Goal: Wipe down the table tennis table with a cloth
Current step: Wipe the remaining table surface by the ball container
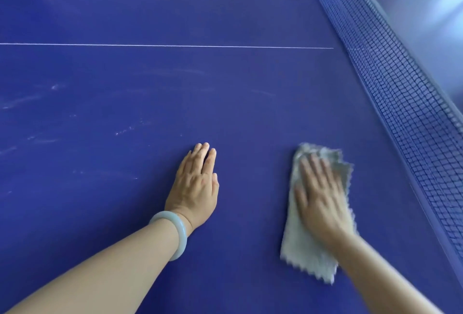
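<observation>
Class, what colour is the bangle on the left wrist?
The bangle is pale milky green; head view.

Your right hand (322,198) presses flat on the grey cloth (304,246) at lower right of the blue desk (125,12), near the net (400,88). Your left hand (195,188), with a pale bangle (175,231) at its wrist, rests flat at centre.

**Wide room left and ahead; net walls off the right**

The flat blue table tennis table (175,100) runs unbroken to the left and ahead, past a thin white line (162,45). Its pale smears lie flush with the surface. On the right, an upright dark-blue mesh net (400,103) crosses diagonally and blocks that side. The left hand (194,188) lies flat, apart from the right hand (320,198), which presses a folded grey zigzag-edged cloth (300,251). A bare lane runs between the hands. A narrower strip separates cloth and net.
</observation>
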A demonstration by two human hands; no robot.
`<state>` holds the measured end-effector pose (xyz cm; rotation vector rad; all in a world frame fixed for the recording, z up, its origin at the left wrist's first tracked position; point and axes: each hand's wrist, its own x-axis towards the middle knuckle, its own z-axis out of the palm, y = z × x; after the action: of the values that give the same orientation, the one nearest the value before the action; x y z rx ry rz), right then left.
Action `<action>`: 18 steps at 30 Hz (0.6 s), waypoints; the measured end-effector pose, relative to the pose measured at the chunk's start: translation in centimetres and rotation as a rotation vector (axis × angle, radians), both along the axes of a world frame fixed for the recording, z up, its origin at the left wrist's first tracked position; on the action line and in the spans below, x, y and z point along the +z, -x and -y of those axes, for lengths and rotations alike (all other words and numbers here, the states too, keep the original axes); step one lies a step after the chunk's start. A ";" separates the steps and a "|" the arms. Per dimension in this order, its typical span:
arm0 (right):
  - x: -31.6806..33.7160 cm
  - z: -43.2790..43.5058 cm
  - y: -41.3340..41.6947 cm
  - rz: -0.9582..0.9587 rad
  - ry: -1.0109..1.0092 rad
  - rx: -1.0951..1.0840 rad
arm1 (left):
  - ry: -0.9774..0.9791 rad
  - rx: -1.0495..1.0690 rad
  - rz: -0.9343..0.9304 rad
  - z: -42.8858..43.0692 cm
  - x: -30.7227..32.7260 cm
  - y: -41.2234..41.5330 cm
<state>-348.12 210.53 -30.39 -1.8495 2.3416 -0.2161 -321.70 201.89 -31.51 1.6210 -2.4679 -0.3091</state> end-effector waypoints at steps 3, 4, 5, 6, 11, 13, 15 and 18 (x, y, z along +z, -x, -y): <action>0.7 7.4 2.0 0.018 -0.093 -0.353 | 0.012 0.011 0.015 0.0 0.0 0.0; 0.6 9.0 0.6 0.023 -0.098 -0.322 | 0.008 0.011 0.017 0.0 -0.1 0.0; 0.3 9.8 -1.6 0.033 -0.077 -0.208 | 0.002 0.010 0.019 0.0 -0.1 -0.1; 0.0 9.8 -4.3 0.038 -0.029 -0.030 | 0.003 0.008 0.021 0.0 -0.2 -0.1; -0.7 4.4 -6.6 0.029 0.017 0.576 | 0.021 0.010 0.026 0.1 0.2 0.0; -0.7 5.6 -1.3 -0.016 0.023 0.405 | 0.022 0.011 0.039 0.0 0.3 0.0; -0.3 8.3 3.0 -0.032 -0.036 0.058 | 0.014 0.015 0.054 0.0 0.3 0.0; 0.0 12.9 2.6 0.012 -0.110 -0.280 | 0.002 0.021 0.069 0.0 0.3 0.0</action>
<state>-350.72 197.62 -30.44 -1.4644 2.5417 -0.1257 -321.73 201.88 -31.22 1.6829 -2.4992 -0.2523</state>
